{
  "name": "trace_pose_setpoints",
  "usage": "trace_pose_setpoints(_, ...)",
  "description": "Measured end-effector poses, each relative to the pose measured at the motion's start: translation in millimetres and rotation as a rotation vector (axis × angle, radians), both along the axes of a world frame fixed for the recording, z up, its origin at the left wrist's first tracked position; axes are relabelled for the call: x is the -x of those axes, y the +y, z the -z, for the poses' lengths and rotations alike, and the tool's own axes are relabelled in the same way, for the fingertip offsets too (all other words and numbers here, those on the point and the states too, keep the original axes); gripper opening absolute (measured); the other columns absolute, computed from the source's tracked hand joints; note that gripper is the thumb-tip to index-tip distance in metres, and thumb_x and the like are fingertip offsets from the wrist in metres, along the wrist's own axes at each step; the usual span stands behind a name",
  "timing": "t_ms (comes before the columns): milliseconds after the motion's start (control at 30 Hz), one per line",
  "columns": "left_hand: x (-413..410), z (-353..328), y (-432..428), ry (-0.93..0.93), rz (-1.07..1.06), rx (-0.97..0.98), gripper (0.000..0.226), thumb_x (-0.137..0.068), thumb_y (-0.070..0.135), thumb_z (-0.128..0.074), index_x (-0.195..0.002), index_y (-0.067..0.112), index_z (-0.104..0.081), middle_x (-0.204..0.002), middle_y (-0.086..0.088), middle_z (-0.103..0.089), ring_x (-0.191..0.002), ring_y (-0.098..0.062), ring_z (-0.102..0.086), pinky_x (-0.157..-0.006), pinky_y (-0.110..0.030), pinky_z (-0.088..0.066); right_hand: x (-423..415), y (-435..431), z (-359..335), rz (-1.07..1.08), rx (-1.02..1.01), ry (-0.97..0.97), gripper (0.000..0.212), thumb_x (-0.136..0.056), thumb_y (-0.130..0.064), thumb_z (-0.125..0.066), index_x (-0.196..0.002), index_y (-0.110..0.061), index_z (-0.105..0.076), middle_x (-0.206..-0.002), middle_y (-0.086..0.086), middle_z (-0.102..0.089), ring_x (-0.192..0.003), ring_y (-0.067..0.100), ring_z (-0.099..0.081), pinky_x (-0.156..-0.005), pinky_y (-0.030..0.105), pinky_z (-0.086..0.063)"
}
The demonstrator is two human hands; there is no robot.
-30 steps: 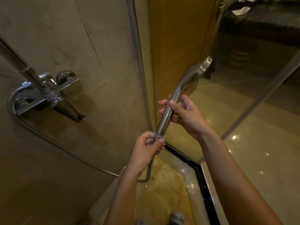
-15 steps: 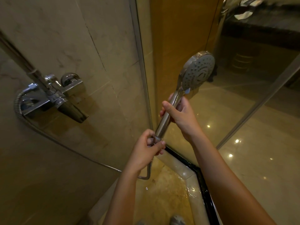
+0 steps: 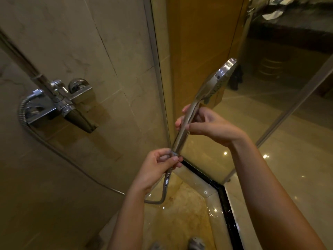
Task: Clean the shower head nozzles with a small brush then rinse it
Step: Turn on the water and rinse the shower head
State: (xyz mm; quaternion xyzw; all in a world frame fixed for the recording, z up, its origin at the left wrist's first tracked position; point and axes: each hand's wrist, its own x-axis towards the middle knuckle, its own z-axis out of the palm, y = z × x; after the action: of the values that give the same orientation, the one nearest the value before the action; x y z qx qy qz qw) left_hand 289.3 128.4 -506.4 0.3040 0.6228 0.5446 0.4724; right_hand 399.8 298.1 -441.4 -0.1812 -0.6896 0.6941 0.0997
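Note:
A chrome hand shower head (image 3: pixel 215 83) points up and to the right, its nozzle face turned away to the right so that only its edge shows. My right hand (image 3: pixel 207 126) grips the middle of its handle. My left hand (image 3: pixel 160 166) pinches the connector nut at the base of the handle, where the ribbed metal hose (image 3: pixel 166 184) joins. The hose loops down and runs left to the wall mixer. No brush is in view.
A chrome mixer tap (image 3: pixel 59 105) with a spout is fixed to the tiled wall at the left. A glass shower screen (image 3: pixel 261 109) stands just behind the shower head. The wet shower floor (image 3: pixel 180 213) and a black threshold strip lie below.
The shower head has turned about its handle: half a second ago the nozzle face was toward me, now it faces right. Both hands have kept their hold.

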Motion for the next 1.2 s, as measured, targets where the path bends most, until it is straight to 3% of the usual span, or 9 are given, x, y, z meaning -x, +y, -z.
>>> trace_pose_setpoints(67, -3, 1, 1, -0.01, -0.018, -0.013, 0.011, -0.086, 0.003, -0.059, -0.086, 0.012, -0.065, -0.084, -0.003, -0.075, -0.077, -0.012, -0.069, -0.076, -0.026, -0.054, -2, 1, -3, 0.0, -0.07, -0.003, 0.046, -0.085, -0.005, -0.065, -0.126, -0.004, -0.045, -0.105, 0.007, -0.07, -0.102, 0.017, -0.068, -0.089, 0.03, -0.054)
trace_pose_setpoints(200, -10, 0, 5, -0.039, -0.091, -0.053, 0.012, -0.083, 0.0, -0.062, -0.084, 0.012, -0.06, -0.08, -0.003, -0.075, -0.072, -0.014, -0.07, -0.075, -0.029, -0.054, 4, -4, -6, 0.089, -0.212, 0.03, 0.053, -0.074, -0.02, -0.074, -0.118, -0.001, -0.051, -0.104, 0.029, -0.065, -0.098, 0.039, -0.065, -0.083, 0.051, -0.055)
trace_pose_setpoints(400, -17, -2, 6, -0.085, -0.152, -0.084, 0.02, -0.081, -0.001, -0.063, -0.096, 0.012, -0.058, -0.08, -0.003, -0.075, -0.074, -0.015, -0.071, -0.074, -0.026, -0.057, 16, -9, -1, 0.233, -0.396, 0.065, 0.063, -0.064, -0.043, -0.082, -0.096, 0.005, -0.057, -0.08, 0.015, -0.057, -0.072, 0.035, -0.059, -0.065, 0.046, -0.053)
trace_pose_setpoints(567, -21, 1, 6, -0.099, -0.151, -0.084, 0.019, -0.081, 0.0, -0.064, -0.096, 0.012, -0.057, -0.08, -0.005, -0.075, -0.074, -0.017, -0.071, -0.072, -0.026, -0.056, 22, -23, 2, 0.253, -0.338, 0.101, 0.036, -0.081, -0.032, -0.072, -0.091, -0.001, -0.057, -0.074, 0.0, -0.053, -0.065, 0.006, -0.051, -0.063, 0.023, -0.043)
trace_pose_setpoints(667, -20, 1, 4, -0.098, -0.174, -0.099, 0.02, -0.081, -0.001, -0.063, -0.093, 0.013, -0.057, -0.078, -0.004, -0.075, -0.071, -0.015, -0.071, -0.068, -0.022, -0.056, 15, -25, -2, 0.173, -0.11, 0.095, 0.031, -0.093, -0.025, -0.057, -0.115, -0.003, -0.054, -0.098, -0.001, -0.068, -0.09, 0.012, -0.065, -0.08, 0.031, -0.05)
trace_pose_setpoints(800, -17, -3, 1, -0.082, -0.192, -0.118, 0.019, -0.081, -0.004, -0.063, -0.092, 0.01, -0.059, -0.078, -0.005, -0.075, -0.07, -0.014, -0.071, -0.066, -0.021, -0.055, 0, -20, -5, -0.005, 0.173, 0.18, 0.035, -0.092, -0.012, -0.05, -0.127, -0.006, -0.051, -0.123, 0.002, -0.066, -0.115, 0.021, -0.062, -0.096, 0.045, -0.049)
trace_pose_setpoints(933, -15, -5, 0, -0.069, -0.18, -0.121, 0.018, -0.081, -0.003, -0.063, -0.09, 0.013, -0.059, -0.079, -0.004, -0.075, -0.071, -0.015, -0.071, -0.068, -0.022, -0.056, -4, -14, -7, 0.005, 0.14, 0.184, 0.034, -0.089, 0.002, -0.053, -0.121, -0.011, -0.055, -0.114, 0.002, -0.07, -0.11, 0.02, -0.065, -0.095, 0.041, -0.051)
trace_pose_setpoints(1067, -13, -6, 0, -0.053, -0.16, -0.121, 0.019, -0.081, -0.002, -0.064, -0.088, 0.015, -0.06, -0.08, -0.005, -0.075, -0.073, -0.016, -0.071, -0.068, -0.022, -0.055, -2, -12, -8, 0.055, 0.06, 0.189, 0.044, -0.076, -0.005, -0.07, -0.118, -0.012, -0.058, -0.106, 0.002, -0.07, -0.104, 0.015, -0.067, -0.092, 0.035, -0.054)
trace_pose_setpoints(1200, -11, -6, 0, -0.048, -0.162, -0.129, 0.019, -0.079, -0.003, -0.065, -0.088, 0.012, -0.059, -0.079, -0.006, -0.075, -0.072, -0.016, -0.071, -0.067, -0.022, -0.056, 1, -14, -11, 0.1, -0.069, 0.155, 0.049, -0.069, -0.02, -0.07, -0.116, -0.015, -0.062, -0.089, -0.016, -0.071, -0.087, 0.0, -0.065, -0.075, 0.02, -0.052)
